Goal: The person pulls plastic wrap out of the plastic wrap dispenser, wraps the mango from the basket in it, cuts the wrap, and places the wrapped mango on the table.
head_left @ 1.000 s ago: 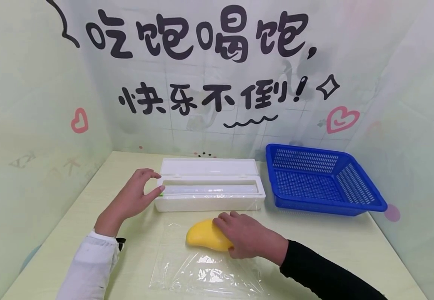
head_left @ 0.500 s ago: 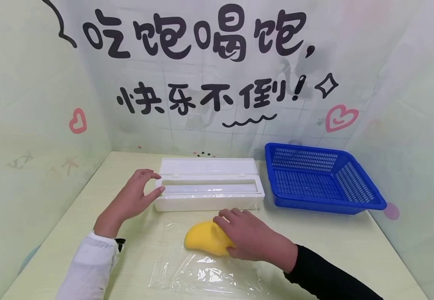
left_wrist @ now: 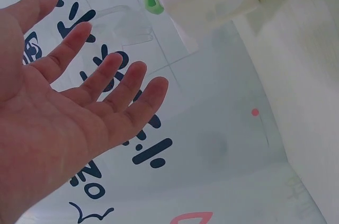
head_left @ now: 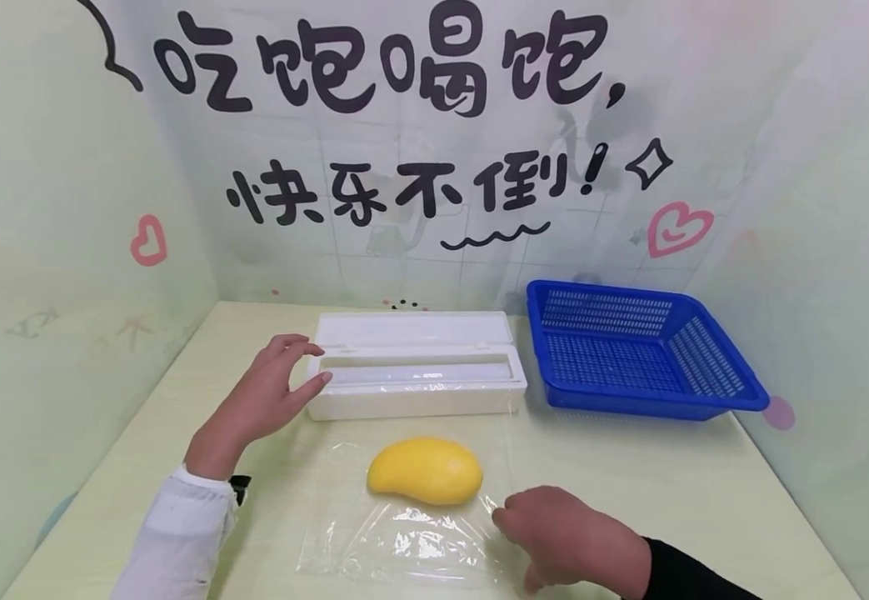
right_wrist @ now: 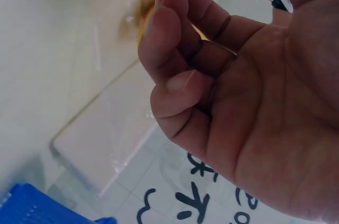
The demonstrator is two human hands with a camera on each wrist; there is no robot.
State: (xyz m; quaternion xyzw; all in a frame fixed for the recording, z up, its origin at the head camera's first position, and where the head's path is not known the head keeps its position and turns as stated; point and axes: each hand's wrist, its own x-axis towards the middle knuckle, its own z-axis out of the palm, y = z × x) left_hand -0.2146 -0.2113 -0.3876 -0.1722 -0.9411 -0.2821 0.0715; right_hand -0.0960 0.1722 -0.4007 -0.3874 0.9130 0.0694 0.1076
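A yellow mango (head_left: 425,472) lies on a sheet of clear cling film (head_left: 412,537) on the table. My right hand (head_left: 561,533) is off the mango, to its lower right, over the film's right side. In the right wrist view its fingers (right_wrist: 175,86) are loosely bent and hold nothing. The film runs up to a white cling film dispenser box (head_left: 415,404), whose lid (head_left: 415,328) is tilted back, showing the roll (head_left: 419,372). My left hand (head_left: 272,392) is at the box's left end, thumb and fingers spread; the left wrist view shows its palm holding nothing.
To the right of the dispenser stands a blue plastic basket (head_left: 614,367) with slotted walls. A printed white curtain (head_left: 397,167) closes off the back and sides. The light wooden table (head_left: 674,475) extends in front of the basket.
My right hand has let go of the mango and moved down and to the right. The mango stays on the film. My left hand remains by the box.
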